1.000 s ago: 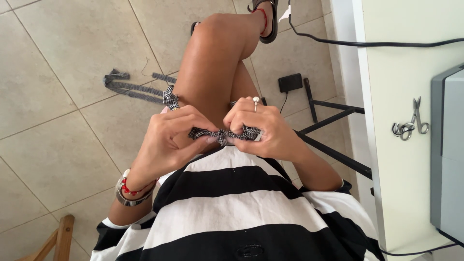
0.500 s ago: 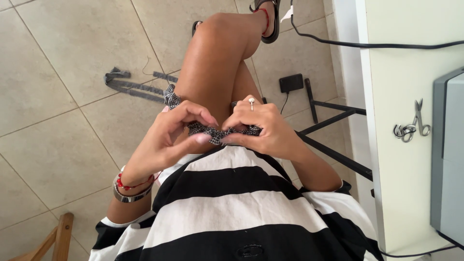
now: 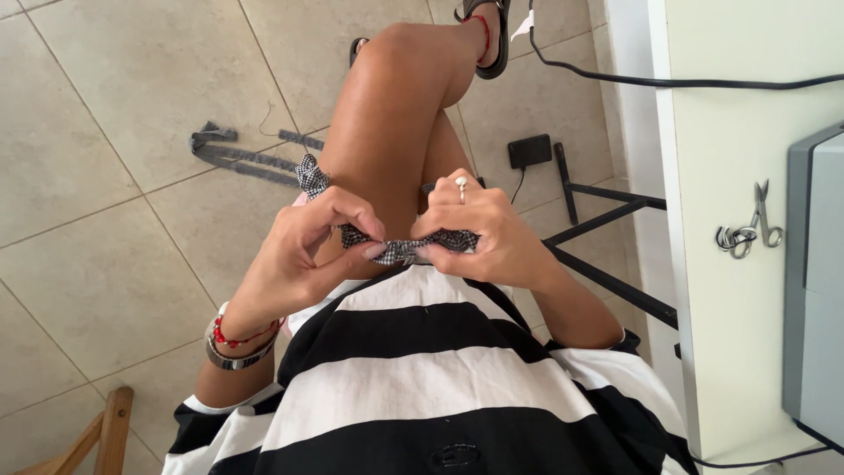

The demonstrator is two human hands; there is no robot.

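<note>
floor strips: grey fabric strips (image 3: 242, 158) are seen lying on the tiled floor (image 3: 105, 105), upper left of the frame, apart from both hands.
chair: a wooden chair part (image 3: 105, 435) is seen at the lower left corner.
bracelets: red and silver bracelets (image 3: 236, 339) are worn on the left wrist, lower left of centre.
left hand: the left hand (image 3: 303, 251) is placed left of centre; thumb and index finger are pinched together on the gathered cloth, the other fingers curled beside them.
thing in hand: a black-and-white gingham fabric band (image 3: 400, 249) is held at mid-frame over the lap, stretched between both hands; its far end (image 3: 312, 174) is seen bunched beside the thigh.
step in hand: judged as gathering or working the band along, section by section, between the two pinches.
next move: judged to call for a fresh grip further along the band while the other pinch is kept tight, so the gathers are not lost.
right hand: the right hand (image 3: 479, 242), ring on one finger, is closed over the band's right end; fingertips are pressed onto the cloth.
in the way: the crossed knee (image 3: 396, 105) lies just behind the band; part of the band is hidden under the fingers.
pedal: a black box (image 3: 529, 151) with cord lies on the floor, upper centre right.
table: a white table (image 3: 730, 158) is seen along the right edge, with a black cable (image 3: 686, 84) across it.
scissors: small metal scissors (image 3: 747, 230) lie on the table, well apart from the hands.
machine: a grey machine casing (image 3: 818, 281) is cut off at the right edge.
</note>
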